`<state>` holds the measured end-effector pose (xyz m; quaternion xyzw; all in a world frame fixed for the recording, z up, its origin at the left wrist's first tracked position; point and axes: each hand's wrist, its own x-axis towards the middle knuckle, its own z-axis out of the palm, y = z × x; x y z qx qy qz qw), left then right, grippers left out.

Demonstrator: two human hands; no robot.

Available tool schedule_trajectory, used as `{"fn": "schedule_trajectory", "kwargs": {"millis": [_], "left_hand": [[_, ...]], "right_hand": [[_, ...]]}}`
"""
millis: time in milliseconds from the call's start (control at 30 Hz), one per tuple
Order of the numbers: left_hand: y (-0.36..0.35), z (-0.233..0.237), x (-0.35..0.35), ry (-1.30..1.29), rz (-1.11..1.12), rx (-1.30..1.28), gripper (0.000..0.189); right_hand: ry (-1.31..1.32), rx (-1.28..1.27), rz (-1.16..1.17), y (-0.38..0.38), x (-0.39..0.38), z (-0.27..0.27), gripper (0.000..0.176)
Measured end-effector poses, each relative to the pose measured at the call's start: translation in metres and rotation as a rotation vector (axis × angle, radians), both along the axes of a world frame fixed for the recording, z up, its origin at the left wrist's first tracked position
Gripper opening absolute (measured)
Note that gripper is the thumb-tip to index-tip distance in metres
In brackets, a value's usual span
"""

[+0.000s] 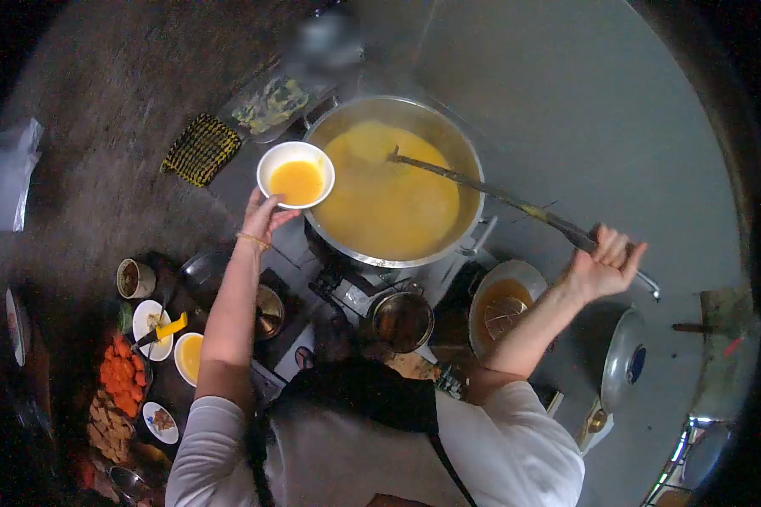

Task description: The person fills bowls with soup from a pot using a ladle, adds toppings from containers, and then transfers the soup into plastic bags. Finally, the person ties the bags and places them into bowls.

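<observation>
My left hand (266,217) grips the lower rim of a white bowl (296,175) of yellow-orange liquid, thumb at the edge. The bowl is beside the left rim of a large metal pot (475,160), which holds steaming yellow soup (389,203). In my right hand (604,264), on the right, the fingers are wrapped round the end of a long dark ladle handle (499,194). That handle slants up leftward over the pot; its far end reaches the soup.
A woven pad (201,150) and a tray of greens (271,106) lie at upper left. Lower left are orange pieces (123,378) and a second bowl (189,358). A pan with a whisk (506,311) and a lid (623,360) stand lower right.
</observation>
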<state>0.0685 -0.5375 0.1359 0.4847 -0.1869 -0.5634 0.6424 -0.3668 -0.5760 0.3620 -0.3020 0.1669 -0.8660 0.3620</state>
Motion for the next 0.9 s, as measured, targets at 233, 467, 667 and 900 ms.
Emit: {"fn": "schedule_trajectory", "kwargs": {"millis": [233,467,667,900], "left_hand": [[-0.039,-0.024,-0.04,0.084,-0.054,-0.047,0.064],[-0.064,-0.023,-0.069,0.136,-0.109,-0.005,0.069],[-0.059,-0.029,-0.063,0.182,-0.085,-0.053,0.067],[-0.038,-0.005,-0.037,0.175,-0.022,-0.093,0.048]], "right_hand": [[-0.071,-0.261,0.248,0.029,-0.03,0.042,0.047],[0.125,-0.367,0.321,0.045,-0.03,0.034,0.036],[0.082,-0.536,0.398,0.06,-0.03,0.046,0.045],[0.483,-0.554,0.236,0.029,0.045,0.009,0.034]]}}
